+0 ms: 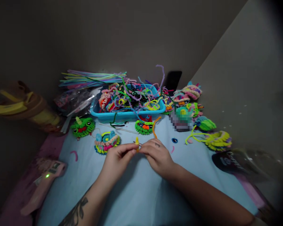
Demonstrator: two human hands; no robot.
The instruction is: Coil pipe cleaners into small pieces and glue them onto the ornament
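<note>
Over the middle of the cloth, my left hand [122, 155] pinches a small yellow pipe-cleaner piece [137, 140] that sticks up between the fingertips. My right hand [157, 155] meets it from the other side, its thumb and fingers closed on the same piece. A short thin dark tip shows beside the yellow piece; I cannot make out what it is. An orange pipe cleaner [155, 127] rises behind my right hand; whether it is held is hidden. Just beyond stand a green-and-red pipe-cleaner creature head [143, 127] and a multicoloured one [107, 142].
A blue tray [127, 116] heaped with pipe cleaners stands at the back, loose straight pipe cleaners [91, 78] behind it. A green figure [82, 127] sits left, a yellow one [218, 141] right. A pink glue gun [46, 185], lit green, lies left; a plastic cup [245, 161] lies right.
</note>
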